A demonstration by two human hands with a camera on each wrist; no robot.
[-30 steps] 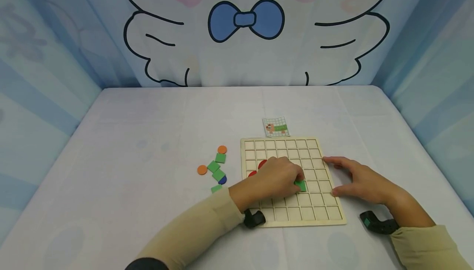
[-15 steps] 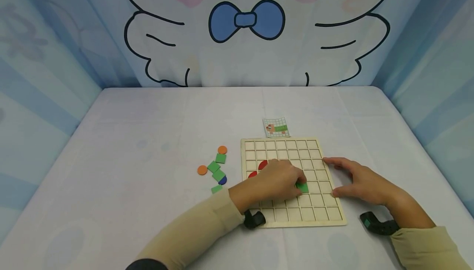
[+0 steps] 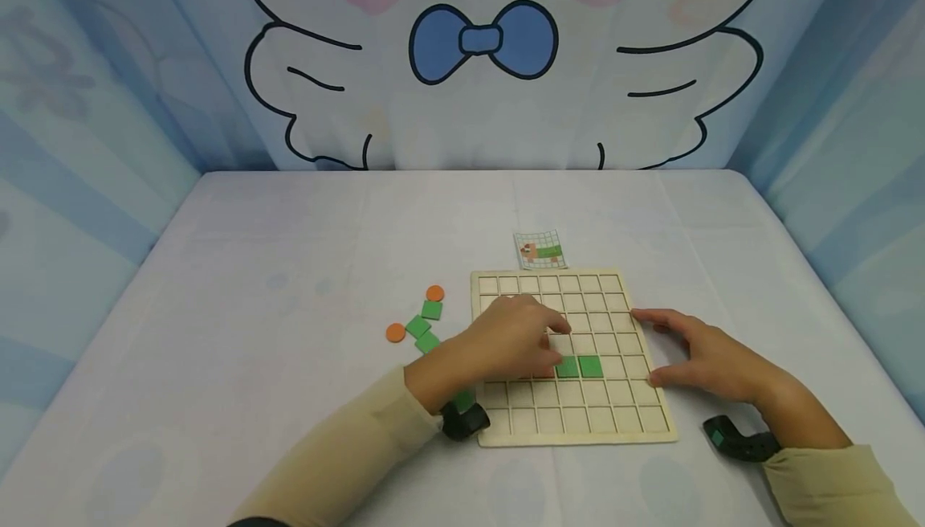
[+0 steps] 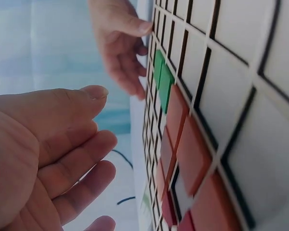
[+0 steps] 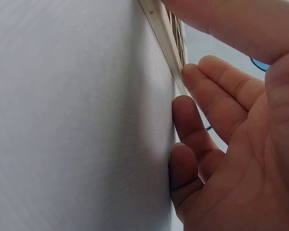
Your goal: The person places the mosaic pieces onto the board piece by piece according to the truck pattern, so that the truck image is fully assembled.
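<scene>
Cartoon curtain (image 3: 470,125) behind, white-covered table (image 3: 289,286) below.
Two green squares (image 3: 591,366) are seated side by side in the gridded board (image 3: 578,439). Nothing is held by the left hand (image 3: 506,338), loosely extended above it; the board's edge is touched by the relaxed right hand (image 3: 711,354). Each square should perhaps be pressed flat, without overlap, while the board is steadied.

This is a small fabric-walled booth (image 3: 845,189): pale-blue patterned cloth side walls (image 3: 79,214) and a white-and-blue, cartoon-printed cloth backdrop (image 3: 484,117) surround a rectangular, white-covered table (image 3: 289,286).
</scene>
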